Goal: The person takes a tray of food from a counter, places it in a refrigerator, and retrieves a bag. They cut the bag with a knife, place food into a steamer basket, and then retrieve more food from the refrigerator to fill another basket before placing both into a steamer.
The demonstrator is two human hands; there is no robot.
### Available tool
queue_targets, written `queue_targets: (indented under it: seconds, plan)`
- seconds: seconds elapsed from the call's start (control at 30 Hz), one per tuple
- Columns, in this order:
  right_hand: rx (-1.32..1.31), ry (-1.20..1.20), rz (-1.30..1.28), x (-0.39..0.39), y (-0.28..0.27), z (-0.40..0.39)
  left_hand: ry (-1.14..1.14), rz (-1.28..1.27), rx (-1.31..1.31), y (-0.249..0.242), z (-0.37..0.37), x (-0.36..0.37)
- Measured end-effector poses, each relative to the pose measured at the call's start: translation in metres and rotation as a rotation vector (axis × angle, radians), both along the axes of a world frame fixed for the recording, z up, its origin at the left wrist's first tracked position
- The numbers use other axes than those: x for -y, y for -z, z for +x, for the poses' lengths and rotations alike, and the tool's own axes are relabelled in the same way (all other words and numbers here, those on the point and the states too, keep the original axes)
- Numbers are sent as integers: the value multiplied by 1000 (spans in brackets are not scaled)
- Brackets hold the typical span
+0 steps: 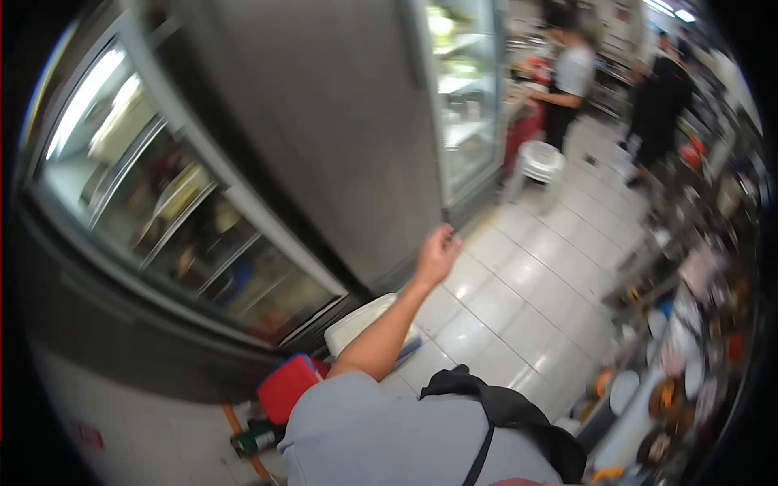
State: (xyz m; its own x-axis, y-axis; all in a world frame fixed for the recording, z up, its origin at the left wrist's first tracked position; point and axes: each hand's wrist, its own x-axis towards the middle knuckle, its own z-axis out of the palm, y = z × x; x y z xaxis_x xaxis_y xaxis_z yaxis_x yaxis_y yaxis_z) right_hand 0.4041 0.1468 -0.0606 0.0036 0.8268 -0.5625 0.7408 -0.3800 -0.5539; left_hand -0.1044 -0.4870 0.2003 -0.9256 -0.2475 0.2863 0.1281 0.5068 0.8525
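Note:
My left hand [438,256] is at the middle of the view, at the end of my outstretched bare arm. It is in front of the lower edge of a grey metal cabinet [324,121], beside a glass-door fridge [466,105]. Blur smears its fingers, so their grip and any contact with the cabinet cannot be made out. My right hand does not show. Along the bottom are my grey shirt [381,429] and a dark strap or apron [519,405].
Another glass-door fridge [186,202] stands at left. Below are a white container [365,324] and a red one [290,389]. A white stool [540,162] stands ahead, near two people [571,77] [660,101]. Cluttered shelves [689,324] line the right.

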Motion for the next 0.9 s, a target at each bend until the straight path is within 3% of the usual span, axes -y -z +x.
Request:
queue_targets:
  seconds: [0.07,0.13,0.2,0.27,0.33,0.4,0.47,0.53,0.63,0.77,0.83,0.87,0.9]
  plan:
    - [-13,-170,-65,20,0,-85,-456,-302,-531,-68,26,108]
    - [-35,-313,-109,37,2,-162,-797,-300,-673,-142,66,202]
    - [-59,-432,-137,53,2,-233,-1094,-534,-807,-206,100,284]
    - [-84,-529,-159,64,9,-296,-1237,-605,-684,-239,97,361]
    - [-121,-621,-180,69,25,-360,-1297,-581,-352,-245,75,417]
    - [-167,-721,-226,79,61,-424,-1355,-517,-180,-252,59,407]
    - [-220,-821,-311,99,106,-498,-1347,-553,-254,-246,55,418]
    - [-271,-953,-164,173,33,-555,-1323,-565,-285,-249,54,423]
    - [-453,-1208,-124,258,56,-631,-1282,-606,-290,-244,61,423]
    - [-541,-1878,216,427,52,-690,-1248,-621,-342,-238,92,390]
    - [-703,-2211,273,533,-29,-687,-1200,-524,-403,-235,121,360]
    - [-726,-2292,173,582,-61,-685,-1160,-408,-421,-232,142,340]
    - [-722,-2398,72,628,-91,-683,-1180,-447,-390,-229,167,322]
